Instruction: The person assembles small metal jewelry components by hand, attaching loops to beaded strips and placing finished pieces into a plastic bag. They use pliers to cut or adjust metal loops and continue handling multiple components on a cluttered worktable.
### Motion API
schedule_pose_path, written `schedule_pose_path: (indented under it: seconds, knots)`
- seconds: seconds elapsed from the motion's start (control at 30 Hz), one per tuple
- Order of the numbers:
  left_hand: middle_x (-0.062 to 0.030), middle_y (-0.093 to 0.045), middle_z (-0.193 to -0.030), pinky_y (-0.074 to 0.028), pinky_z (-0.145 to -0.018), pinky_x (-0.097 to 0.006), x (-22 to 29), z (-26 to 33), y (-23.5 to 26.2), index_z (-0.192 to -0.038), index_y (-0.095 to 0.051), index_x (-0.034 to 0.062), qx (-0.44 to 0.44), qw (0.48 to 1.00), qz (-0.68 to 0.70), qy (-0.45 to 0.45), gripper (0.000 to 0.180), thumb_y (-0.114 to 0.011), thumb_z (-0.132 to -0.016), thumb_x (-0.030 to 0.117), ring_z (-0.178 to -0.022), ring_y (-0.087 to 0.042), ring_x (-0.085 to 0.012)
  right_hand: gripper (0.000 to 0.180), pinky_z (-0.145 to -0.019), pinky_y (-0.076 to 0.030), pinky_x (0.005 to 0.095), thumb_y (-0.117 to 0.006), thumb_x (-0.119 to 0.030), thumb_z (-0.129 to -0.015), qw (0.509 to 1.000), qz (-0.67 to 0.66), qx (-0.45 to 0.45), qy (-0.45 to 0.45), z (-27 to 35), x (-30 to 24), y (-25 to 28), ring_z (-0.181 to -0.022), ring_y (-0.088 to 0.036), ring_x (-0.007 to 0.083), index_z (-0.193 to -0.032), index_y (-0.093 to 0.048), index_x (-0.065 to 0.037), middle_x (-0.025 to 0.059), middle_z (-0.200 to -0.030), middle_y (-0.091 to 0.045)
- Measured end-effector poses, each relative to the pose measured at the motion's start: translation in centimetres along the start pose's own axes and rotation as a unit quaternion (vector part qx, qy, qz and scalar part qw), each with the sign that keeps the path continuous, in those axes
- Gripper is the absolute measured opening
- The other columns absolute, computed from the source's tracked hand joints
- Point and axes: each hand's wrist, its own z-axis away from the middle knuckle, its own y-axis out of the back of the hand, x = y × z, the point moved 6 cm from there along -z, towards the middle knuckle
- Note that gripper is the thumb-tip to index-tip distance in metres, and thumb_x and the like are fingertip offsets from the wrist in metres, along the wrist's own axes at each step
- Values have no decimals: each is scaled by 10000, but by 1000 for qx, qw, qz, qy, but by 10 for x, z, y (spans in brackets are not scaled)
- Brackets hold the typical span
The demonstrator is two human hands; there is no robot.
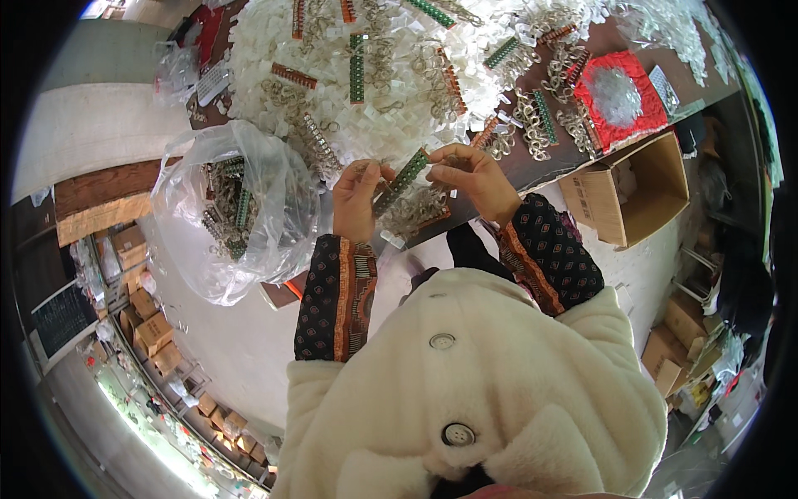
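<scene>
A green strip [407, 172] with metal clasps hanging along it is held at the table's near edge. At its lower left end my left hand [357, 200] has thumb and fingers closed on it. My right hand [475, 179] pinches near its upper right end; a small clear piece seems to be between those fingertips, too small to make out. Below the strip lies a bunch of metal clasps [420, 208], partly hidden by it. Just beyond my hands spreads a heap of small clear plastic pieces [258, 41], with more green and orange clasp strips on top.
Left of my hands hangs a clear plastic bag [278, 241] with several clasp strips inside. A red sheet [648, 104] with clear pieces lies on the table's right side. Below that edge stands an open cardboard box [594, 204]. More boxes [154, 333] line the left.
</scene>
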Motion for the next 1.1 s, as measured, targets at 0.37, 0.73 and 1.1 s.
schedule_pose_path:
  seconds: [0.37,0.73,1.1]
  knots:
    - [-44,-671,-874,-443,-749,-235,30,11,-14,-976,-659,11,22,965,-227,-130,176,-596,-973,175,-782,-567,-80,374,-739,-487,231,-639,-97,-917,996,44,-41,-59,-17,-14,-9,-878,-613,81,-1282,-564,-69,3,-911,-638]
    - [-86,-695,-928,-505,-787,-293,-4,-19,11,-1065,-649,-10,132,975,-179,-15,243,-612,-961,207,-864,-645,-165,298,-589,-511,233,-709,-242,-881,964,237,-4,-117,-46,-14,3,-695,-631,86,-1006,-655,23,29,-810,-647]
    - [-128,-650,-985,-512,-722,-301,38,28,21,-1127,-609,5,162,897,-351,-215,272,-662,-872,84,-824,-627,-201,486,-676,-583,324,-646,-336,-927,980,70,123,-136,-49,9,1,-791,-666,194,-1177,-501,55,115,-979,-607]
